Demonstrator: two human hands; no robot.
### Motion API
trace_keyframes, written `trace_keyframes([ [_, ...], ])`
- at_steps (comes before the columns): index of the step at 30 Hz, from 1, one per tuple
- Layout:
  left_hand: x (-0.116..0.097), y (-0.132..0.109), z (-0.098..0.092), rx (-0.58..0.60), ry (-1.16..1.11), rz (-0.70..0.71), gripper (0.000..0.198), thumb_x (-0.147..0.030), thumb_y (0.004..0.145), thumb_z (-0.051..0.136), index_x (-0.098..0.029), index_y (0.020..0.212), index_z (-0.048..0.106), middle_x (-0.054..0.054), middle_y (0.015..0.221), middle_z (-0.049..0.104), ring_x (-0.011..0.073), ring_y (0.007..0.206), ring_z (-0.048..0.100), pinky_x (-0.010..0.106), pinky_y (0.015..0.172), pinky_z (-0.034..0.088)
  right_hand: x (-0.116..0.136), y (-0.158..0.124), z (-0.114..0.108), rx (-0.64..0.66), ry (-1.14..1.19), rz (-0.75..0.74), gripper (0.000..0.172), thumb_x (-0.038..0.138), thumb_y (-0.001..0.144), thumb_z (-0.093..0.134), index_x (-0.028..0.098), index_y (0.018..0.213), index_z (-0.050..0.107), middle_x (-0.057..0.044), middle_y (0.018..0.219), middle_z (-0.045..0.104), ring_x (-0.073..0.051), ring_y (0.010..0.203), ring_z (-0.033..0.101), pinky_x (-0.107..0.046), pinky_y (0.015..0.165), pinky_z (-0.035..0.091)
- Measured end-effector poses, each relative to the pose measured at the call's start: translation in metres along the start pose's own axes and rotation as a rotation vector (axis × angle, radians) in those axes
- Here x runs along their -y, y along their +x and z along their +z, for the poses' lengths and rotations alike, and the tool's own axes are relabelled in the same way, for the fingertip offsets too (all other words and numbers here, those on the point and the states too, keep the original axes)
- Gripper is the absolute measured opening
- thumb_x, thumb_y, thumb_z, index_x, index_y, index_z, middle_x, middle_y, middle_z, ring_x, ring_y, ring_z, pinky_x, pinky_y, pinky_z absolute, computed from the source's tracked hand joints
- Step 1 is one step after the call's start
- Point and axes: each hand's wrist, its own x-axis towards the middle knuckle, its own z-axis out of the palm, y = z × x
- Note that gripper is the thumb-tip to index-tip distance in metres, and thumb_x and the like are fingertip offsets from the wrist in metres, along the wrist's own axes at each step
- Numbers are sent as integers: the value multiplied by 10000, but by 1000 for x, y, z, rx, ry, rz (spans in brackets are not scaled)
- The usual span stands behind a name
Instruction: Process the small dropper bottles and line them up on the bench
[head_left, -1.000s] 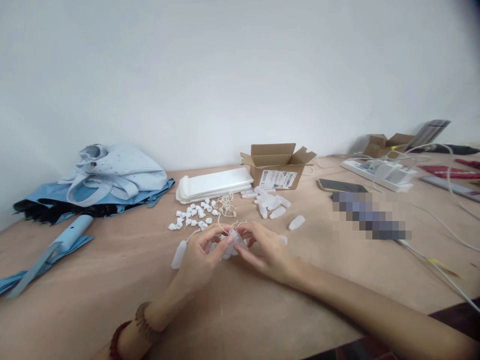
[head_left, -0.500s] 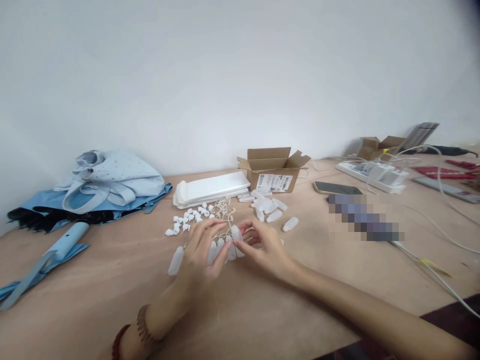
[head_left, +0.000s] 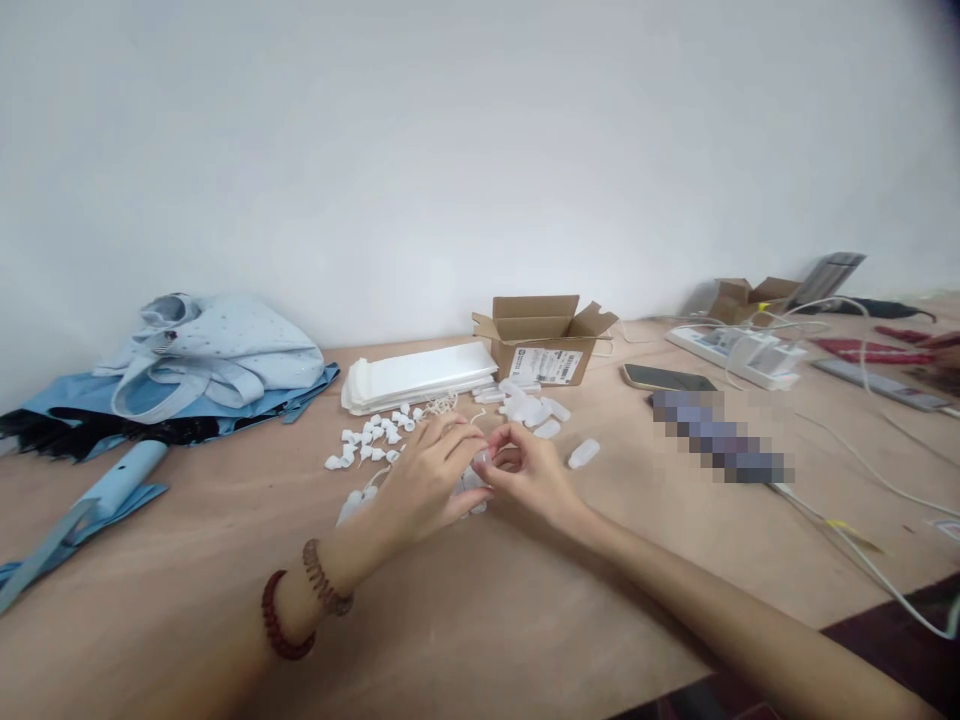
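Observation:
My right hand [head_left: 529,475] pinches a small translucent plastic bottle [head_left: 481,462] between thumb and fingertips. Over the same bottle curve the fingers of my left hand [head_left: 435,465], its thumb below; the bottle is largely hidden between both hands. More such bottles [head_left: 352,503] lie beside and under my left hand, partly covered by it. White caps [head_left: 382,428] are scattered behind that hand, with a tangle of thin pale cords [head_left: 442,403] close by. To the right of my hands, a loose bottle [head_left: 583,453] lies apart from a pile of bottles [head_left: 523,404].
Behind the pile stand an open cardboard box [head_left: 544,365] and a stack of white sleeves [head_left: 420,375]. A phone [head_left: 667,377], a power strip [head_left: 739,357] and cables are at right. A pale blue bag [head_left: 217,350] and a blue umbrella [head_left: 124,480] lie at left.
My left hand has moved right and closed in around the bottle in my right hand. The view has shifted slightly. At the far right edge, another person's hand now shows near a red item.

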Motion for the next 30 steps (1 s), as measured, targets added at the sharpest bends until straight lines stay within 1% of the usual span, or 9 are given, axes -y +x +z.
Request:
trace_keyframes([
  [3, -2, 5, 6, 28, -7, -31, 320, -269, 789, 647, -163, 1065, 524, 99, 1091, 582, 278, 1107, 455, 450, 936, 396, -2, 3, -6, 25, -108, -16, 169, 240, 720, 628, 184, 823, 505, 12, 751, 580, -132, 645, 583, -245, 567, 461],
  [7, -6, 9, 10, 77, -39, -57, 271, -233, 777, 633, -157, 1012, 522, 92, 1031, 580, 269, 1081, 453, 423, 916, 403, -5, 7, -14, 37, -249, -38, 146, 213, 707, 627, 182, 797, 517, 7, 741, 595, -133, 649, 568, -240, 574, 433],
  [11, -6, 8, 13, 115, -50, -115, 266, -245, 743, 643, -165, 961, 514, 88, 997, 569, 272, 1034, 463, 418, 875, 408, -5, 8, -17, 108, -326, -65, 84, 199, 726, 600, 174, 749, 523, 2, 701, 596, -132, 637, 553, -233, 558, 400],
  [15, -3, 3, 18, 174, -95, -130, 260, -269, 728, 646, -184, 931, 508, 60, 945, 569, 269, 1020, 464, 415, 878, 395, -3, 6, -16, 159, -399, -114, 49, 165, 761, 535, 170, 714, 522, -6, 710, 593, -127, 648, 540, -224, 558, 379],
  [17, -2, 2, 20, 203, -103, -138, 250, -282, 730, 642, -186, 918, 510, 58, 929, 565, 268, 1012, 468, 414, 876, 394, -1, 5, -15, 179, -422, -128, 67, 115, 745, 507, 169, 707, 514, -1, 699, 585, -121, 643, 531, -218, 559, 371],
  [20, -3, 1, 20, 216, -92, -162, 242, -287, 729, 634, -182, 907, 507, 71, 948, 558, 270, 1009, 471, 418, 875, 396, 0, 4, -14, 212, -429, -115, 110, 59, 705, 489, 167, 697, 509, 9, 671, 580, -112, 615, 518, -211, 548, 360],
  [25, -9, 3, 15, 259, -91, -215, 227, -292, 733, 612, -185, 897, 496, 81, 970, 541, 266, 986, 489, 414, 838, 421, -2, 6, -14, 217, -426, -71, 139, 31, 680, 490, 160, 691, 540, 5, 662, 603, -114, 609, 530, -207, 540, 357],
  [30, -8, 1, 16, 288, -71, -209, 286, -300, 712, 629, -175, 930, 492, 97, 1011, 543, 280, 1007, 484, 417, 818, 433, -7, 8, -14, 203, -415, -50, 132, 34, 701, 513, 153, 713, 568, -7, 667, 625, -122, 620, 554, -207, 546, 369],
])
